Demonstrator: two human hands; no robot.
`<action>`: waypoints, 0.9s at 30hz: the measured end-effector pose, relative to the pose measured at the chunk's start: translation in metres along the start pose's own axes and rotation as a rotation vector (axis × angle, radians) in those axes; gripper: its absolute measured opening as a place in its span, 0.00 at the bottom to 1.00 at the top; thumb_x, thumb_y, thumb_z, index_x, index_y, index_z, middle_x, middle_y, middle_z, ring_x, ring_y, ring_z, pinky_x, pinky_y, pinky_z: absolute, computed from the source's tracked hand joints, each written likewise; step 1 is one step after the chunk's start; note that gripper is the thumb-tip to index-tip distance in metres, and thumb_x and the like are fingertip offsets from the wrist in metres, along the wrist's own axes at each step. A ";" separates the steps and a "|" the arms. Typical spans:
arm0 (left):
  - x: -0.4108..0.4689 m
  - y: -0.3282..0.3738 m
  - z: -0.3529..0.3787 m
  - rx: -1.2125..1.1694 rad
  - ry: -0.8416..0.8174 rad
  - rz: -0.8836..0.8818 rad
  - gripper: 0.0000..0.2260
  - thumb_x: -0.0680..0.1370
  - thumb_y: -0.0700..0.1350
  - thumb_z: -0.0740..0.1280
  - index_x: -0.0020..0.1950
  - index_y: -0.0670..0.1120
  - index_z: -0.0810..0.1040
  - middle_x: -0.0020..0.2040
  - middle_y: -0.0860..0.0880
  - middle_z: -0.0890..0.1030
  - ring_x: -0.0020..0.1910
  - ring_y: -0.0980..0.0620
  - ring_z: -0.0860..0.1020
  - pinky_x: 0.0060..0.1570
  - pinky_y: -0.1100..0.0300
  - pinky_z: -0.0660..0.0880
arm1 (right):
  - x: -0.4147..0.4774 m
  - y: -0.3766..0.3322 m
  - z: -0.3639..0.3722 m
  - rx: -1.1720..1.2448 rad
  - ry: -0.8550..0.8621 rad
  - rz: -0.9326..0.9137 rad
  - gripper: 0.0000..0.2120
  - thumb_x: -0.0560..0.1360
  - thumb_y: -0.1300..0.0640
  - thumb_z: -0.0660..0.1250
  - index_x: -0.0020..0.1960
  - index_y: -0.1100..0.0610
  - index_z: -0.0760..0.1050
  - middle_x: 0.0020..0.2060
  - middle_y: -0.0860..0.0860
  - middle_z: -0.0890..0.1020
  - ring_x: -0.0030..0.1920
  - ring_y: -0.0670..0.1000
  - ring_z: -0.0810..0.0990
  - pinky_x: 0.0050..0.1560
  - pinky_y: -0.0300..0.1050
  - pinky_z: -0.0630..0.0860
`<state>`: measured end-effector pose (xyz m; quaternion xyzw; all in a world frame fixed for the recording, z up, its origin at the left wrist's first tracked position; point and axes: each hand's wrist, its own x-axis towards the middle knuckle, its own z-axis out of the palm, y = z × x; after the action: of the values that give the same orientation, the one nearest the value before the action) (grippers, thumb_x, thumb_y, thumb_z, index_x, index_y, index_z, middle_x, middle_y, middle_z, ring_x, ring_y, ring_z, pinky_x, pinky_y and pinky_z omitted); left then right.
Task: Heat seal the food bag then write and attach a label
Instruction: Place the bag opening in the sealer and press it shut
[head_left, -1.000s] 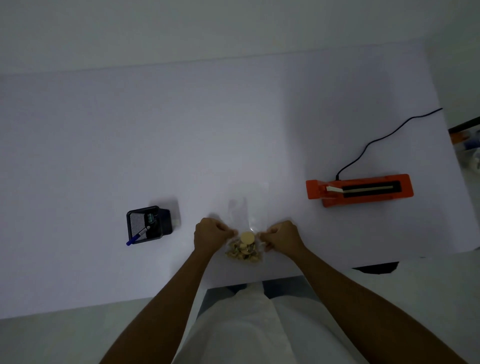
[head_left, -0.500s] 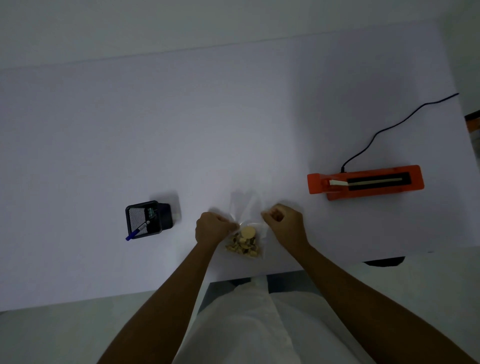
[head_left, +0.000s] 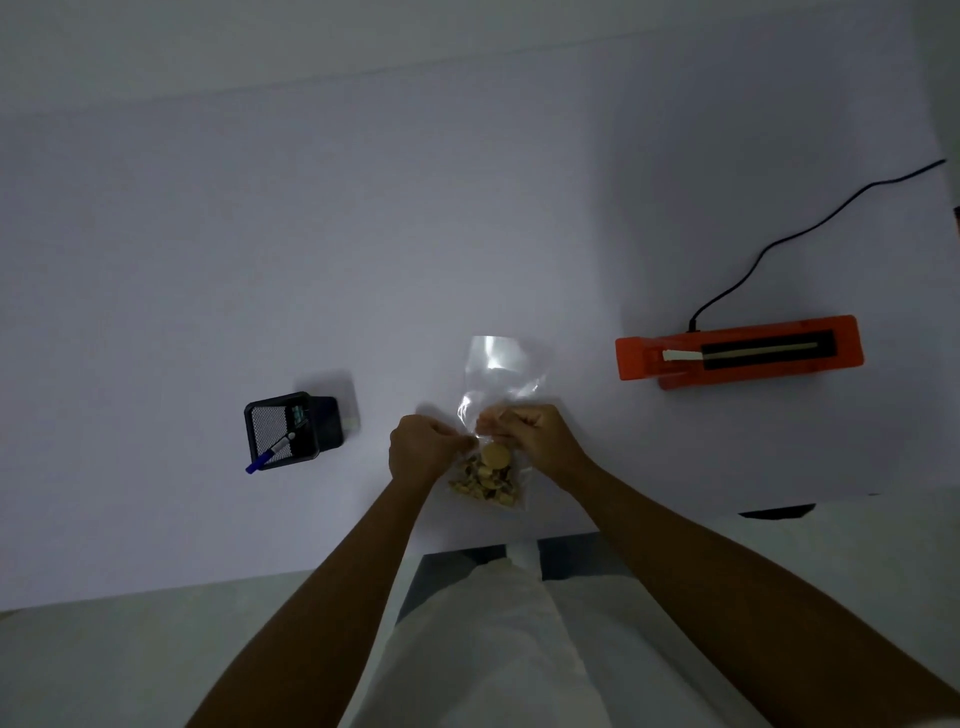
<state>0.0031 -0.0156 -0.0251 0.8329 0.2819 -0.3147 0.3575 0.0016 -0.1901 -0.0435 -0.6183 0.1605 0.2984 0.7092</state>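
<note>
A clear plastic food bag (head_left: 491, 467) with pale biscuit-like pieces in its lower end lies on the white table near the front edge. Its empty upper part (head_left: 498, 364) points away from me. My left hand (head_left: 423, 449) pinches the bag's left side just above the food. My right hand (head_left: 535, 434) pinches it from the right, close to the left hand, gathering the plastic into a neck. An orange heat sealer (head_left: 737, 356) with a black strip lies to the right, apart from both hands.
A black mesh pen holder (head_left: 283, 434) with a blue pen (head_left: 270, 452) stands left of the hands, a small white item (head_left: 352, 423) just behind it. The sealer's black cord (head_left: 810, 226) runs to the far right. The white table (head_left: 311, 234) stretches far back.
My right hand has moved left toward the left hand, gathering the bag above the food. The bag's empty top now stands out more clearly beyond the hands.
</note>
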 end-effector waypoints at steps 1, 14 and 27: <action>-0.002 0.001 0.000 0.009 0.012 0.009 0.11 0.65 0.51 0.79 0.34 0.45 0.82 0.32 0.49 0.82 0.28 0.57 0.76 0.30 0.64 0.71 | 0.001 0.001 0.000 0.009 -0.002 0.015 0.11 0.79 0.63 0.64 0.57 0.69 0.80 0.50 0.62 0.85 0.51 0.56 0.86 0.51 0.43 0.81; -0.027 -0.013 0.026 0.404 -0.014 0.641 0.12 0.78 0.48 0.64 0.38 0.44 0.80 0.35 0.48 0.81 0.32 0.51 0.77 0.38 0.54 0.79 | 0.003 0.001 -0.002 0.048 -0.018 0.114 0.13 0.80 0.61 0.62 0.60 0.67 0.78 0.54 0.60 0.84 0.52 0.54 0.85 0.54 0.42 0.81; -0.041 0.000 0.039 0.691 0.104 0.682 0.32 0.71 0.73 0.51 0.49 0.49 0.79 0.50 0.49 0.80 0.45 0.50 0.77 0.46 0.55 0.76 | 0.026 -0.026 -0.020 0.086 0.030 0.091 0.15 0.81 0.59 0.61 0.61 0.67 0.77 0.55 0.61 0.84 0.55 0.55 0.84 0.60 0.48 0.79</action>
<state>-0.0358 -0.0555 -0.0170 0.9623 -0.1105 -0.2128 0.1284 0.0410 -0.2056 -0.0422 -0.5836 0.2117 0.3140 0.7184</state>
